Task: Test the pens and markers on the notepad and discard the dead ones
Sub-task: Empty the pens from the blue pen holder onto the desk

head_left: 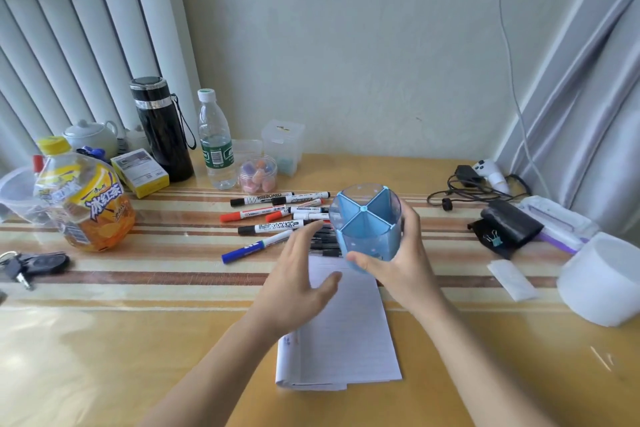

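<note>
My right hand (pixel 401 263) grips a blue translucent pen holder (pixel 367 225) with divided compartments, lifted and tilted so its empty mouth faces me. My left hand (pixel 298 274) hovers open just left of it, fingers spread, holding nothing. Several whiteboard markers (pixel 273 215) with black, red and blue caps lie scattered on the table behind the hands; a blue-capped one (pixel 256 246) lies nearest. Some thin black pens (pixel 325 241) lie partly hidden behind the holder. A white lined notepad (pixel 343 333) lies under my hands, near the table's front.
A large iced-tea bottle (pixel 83 204), black flask (pixel 162 128), water bottle (pixel 214 142), teapot and small plastic boxes stand at the back left. Keys (pixel 31 265) lie at the left edge. Cables, a black pouch (pixel 509 225) and a white round container (pixel 602 277) sit at the right.
</note>
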